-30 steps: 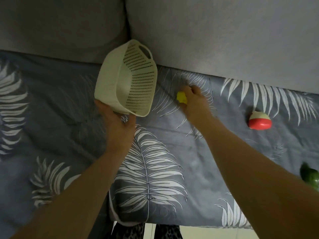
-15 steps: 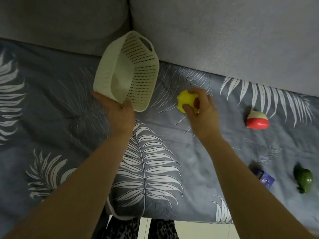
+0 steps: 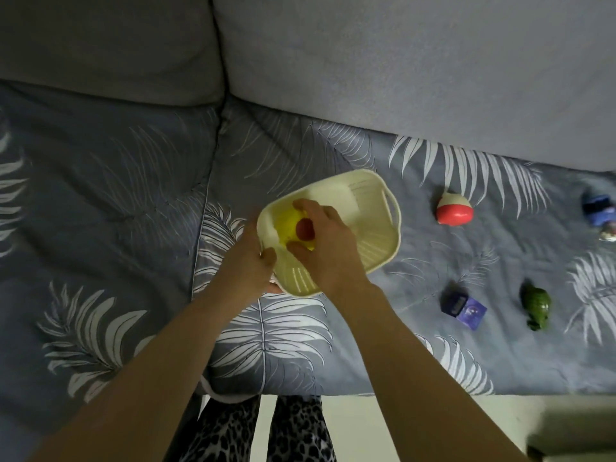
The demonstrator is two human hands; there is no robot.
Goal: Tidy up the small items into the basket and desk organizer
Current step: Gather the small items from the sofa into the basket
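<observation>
Right hand (image 3: pixel 325 243) grips the yellow toy (image 3: pixel 290 225) inside the cream basket (image 3: pixel 370 235), while the left hand (image 3: pixel 248 265) clasps the basket's near-left rim. Lowering the toy to the basket's floor before letting go should stop it bouncing out. Right of the basket wait a red-and-white toy (image 3: pixel 454 210), a green toy (image 3: pixel 535 304) and a small purple box (image 3: pixel 463 305).

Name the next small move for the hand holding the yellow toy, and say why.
Probably let go: the right hand has its fingers curled round the yellow toy, already inside the basket, which the left hand grips by its near rim. Opening the fingers would drop it in and free the hand for the red-and-white toy.
</observation>
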